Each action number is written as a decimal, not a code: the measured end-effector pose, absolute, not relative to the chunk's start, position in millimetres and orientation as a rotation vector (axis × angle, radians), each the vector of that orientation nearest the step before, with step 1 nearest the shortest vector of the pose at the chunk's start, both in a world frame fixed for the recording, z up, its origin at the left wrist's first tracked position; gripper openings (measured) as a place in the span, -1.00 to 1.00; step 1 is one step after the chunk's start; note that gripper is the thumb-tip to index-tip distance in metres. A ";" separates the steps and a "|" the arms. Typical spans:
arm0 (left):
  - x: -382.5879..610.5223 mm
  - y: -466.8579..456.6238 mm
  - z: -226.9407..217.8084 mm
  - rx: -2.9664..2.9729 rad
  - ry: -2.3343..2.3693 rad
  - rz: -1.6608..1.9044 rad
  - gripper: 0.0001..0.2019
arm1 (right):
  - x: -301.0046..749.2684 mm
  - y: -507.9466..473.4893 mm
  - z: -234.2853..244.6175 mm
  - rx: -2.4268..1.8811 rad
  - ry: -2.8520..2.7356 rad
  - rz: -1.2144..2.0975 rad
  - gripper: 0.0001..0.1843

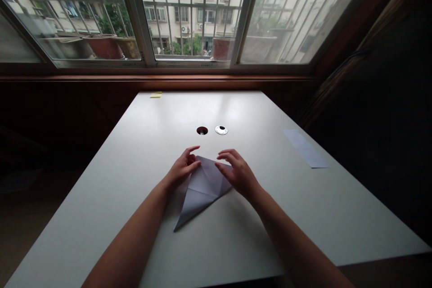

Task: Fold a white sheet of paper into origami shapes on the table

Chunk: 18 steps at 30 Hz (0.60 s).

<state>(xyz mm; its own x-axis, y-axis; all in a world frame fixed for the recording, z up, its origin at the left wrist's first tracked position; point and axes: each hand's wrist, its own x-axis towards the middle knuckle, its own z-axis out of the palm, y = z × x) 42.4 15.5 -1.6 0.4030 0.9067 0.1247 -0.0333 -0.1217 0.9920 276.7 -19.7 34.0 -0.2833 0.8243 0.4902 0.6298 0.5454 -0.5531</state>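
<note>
A folded sheet of paper [204, 183], creased into a triangle, lies at a slant on the white table, one sharp corner aimed toward me. At its upper left edge, my left hand [184, 167] pinches it between thumb and curled fingers, while the index finger sticks out past the edge. Over the paper's right corner is my right hand [238, 173], thumb and fingers apart. Its thumb is close to the paper's upper edge; whether it touches I cannot tell. The right corner is partly hidden by that hand.
The white table [135, 144] reaches to the window wall. Beyond my hands are a round hole [202, 131] and its ring-shaped cover [221, 130]. A flat paper strip [306, 149] lies by the right edge, small yellow slips [155, 95] at the far left corner.
</note>
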 end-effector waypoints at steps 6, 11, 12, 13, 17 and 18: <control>42.5 14.4 -2.8 1.533 0.885 0.997 -0.43 | 276.4 2.2 37.7 -1.210 -2.143 0.690 -0.82; 41.4 13.9 -4.0 1.567 0.929 1.002 -0.44 | 275.8 9.4 28.7 -1.274 -2.024 0.887 -0.78; 41.1 13.8 -3.8 1.575 0.933 1.005 -0.45 | 275.7 9.2 26.4 -1.276 -1.998 0.905 -0.77; 40.9 13.7 -3.6 1.582 0.937 1.009 -0.46 | 275.6 8.7 24.2 -1.275 -1.974 0.916 -0.77; 40.5 13.4 -2.3 1.597 0.960 1.034 -0.49 | 275.9 5.4 18.6 -1.270 -1.922 0.935 -0.78; 40.5 13.1 -1.9 1.597 0.964 1.036 -0.49 | 276.2 4.6 17.9 -1.278 -1.920 0.938 -0.78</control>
